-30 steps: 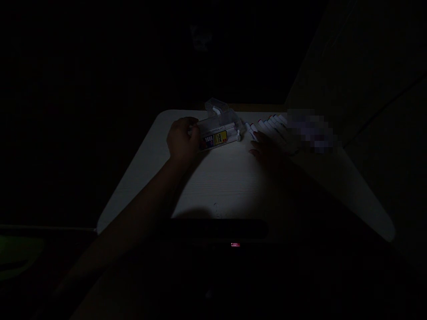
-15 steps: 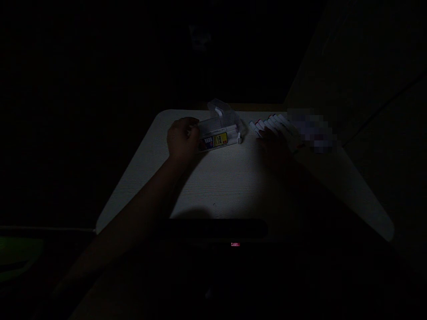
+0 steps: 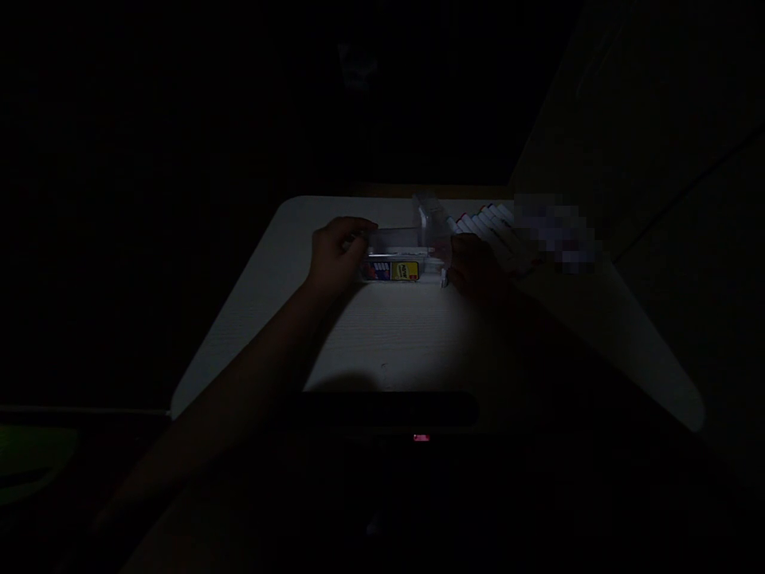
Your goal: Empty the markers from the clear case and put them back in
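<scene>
A clear plastic marker case with a yellow and dark label lies on the white table, its hinged lid raised at the right end. White pens show inside it. My left hand grips the case's left end, fingers over the far edge and thumb on the near side. At the right end, my right hand is in deep shadow with its fingertips against the case or lid; whether it pinches anything is hidden. Several white markers with coloured cap ends lie side by side just beyond my right hand.
The pale table has rounded corners and a dark bar-shaped slot along its near edge. A blurred-out purplish object is at its far right. A green surface shows at lower left. The surroundings are very dark.
The case has moved right and a little nearer, and turned straighter, with my left hand on it. My right hand has shifted left from the loose markers to the case's right end.
</scene>
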The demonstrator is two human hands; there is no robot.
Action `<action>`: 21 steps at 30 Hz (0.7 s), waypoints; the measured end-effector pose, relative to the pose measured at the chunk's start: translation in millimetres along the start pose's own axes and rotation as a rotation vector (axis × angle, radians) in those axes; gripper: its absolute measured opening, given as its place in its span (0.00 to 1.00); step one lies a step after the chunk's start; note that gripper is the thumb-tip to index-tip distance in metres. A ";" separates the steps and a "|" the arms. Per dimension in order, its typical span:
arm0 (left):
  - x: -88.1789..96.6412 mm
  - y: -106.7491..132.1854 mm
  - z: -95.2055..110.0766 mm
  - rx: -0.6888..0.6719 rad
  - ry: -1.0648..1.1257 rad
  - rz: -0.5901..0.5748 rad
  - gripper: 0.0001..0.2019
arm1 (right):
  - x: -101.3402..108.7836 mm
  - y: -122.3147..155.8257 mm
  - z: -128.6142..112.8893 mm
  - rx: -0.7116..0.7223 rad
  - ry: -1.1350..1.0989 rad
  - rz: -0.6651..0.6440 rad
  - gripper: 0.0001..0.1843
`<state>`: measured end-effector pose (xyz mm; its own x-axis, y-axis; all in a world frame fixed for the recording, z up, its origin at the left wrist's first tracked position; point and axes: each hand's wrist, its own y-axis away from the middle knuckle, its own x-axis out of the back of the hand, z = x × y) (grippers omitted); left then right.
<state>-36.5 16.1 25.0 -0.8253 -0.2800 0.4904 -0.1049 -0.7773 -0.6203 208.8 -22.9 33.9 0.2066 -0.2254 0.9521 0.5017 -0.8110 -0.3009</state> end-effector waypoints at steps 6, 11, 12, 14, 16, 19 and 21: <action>-0.2 -0.8 -0.5 -0.003 -0.005 -0.003 0.14 | 1.9 1.0 3.4 -0.059 -0.058 -0.083 0.14; -0.3 -0.7 1.0 -0.016 -0.006 0.005 0.14 | -2.1 2.9 4.2 -0.109 -0.171 -0.031 0.11; -0.3 -0.5 1.1 -0.021 -0.003 0.008 0.14 | -4.0 3.3 4.3 -0.120 -0.171 -0.001 0.11; -0.4 -0.2 1.4 -0.025 -0.001 0.010 0.13 | -6.9 3.8 4.5 -0.135 -0.173 0.041 0.11; -0.4 0.1 1.8 -0.026 -0.004 0.008 0.13 | -7.9 3.9 4.7 -0.146 -0.169 0.050 0.12; -0.2 0.3 2.5 -0.020 -0.019 -0.004 0.14 | -5.7 3.5 4.7 -0.169 -0.175 0.038 0.13; 0.0 0.3 2.8 -0.013 -0.024 -0.005 0.14 | -4.0 2.8 5.0 -0.193 -0.191 0.021 0.15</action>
<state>-34.9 14.3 26.5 -0.8112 -0.2896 0.5080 -0.1162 -0.7716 -0.6254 213.6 -21.5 29.1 0.3797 -0.1521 0.9125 0.3300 -0.8992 -0.2872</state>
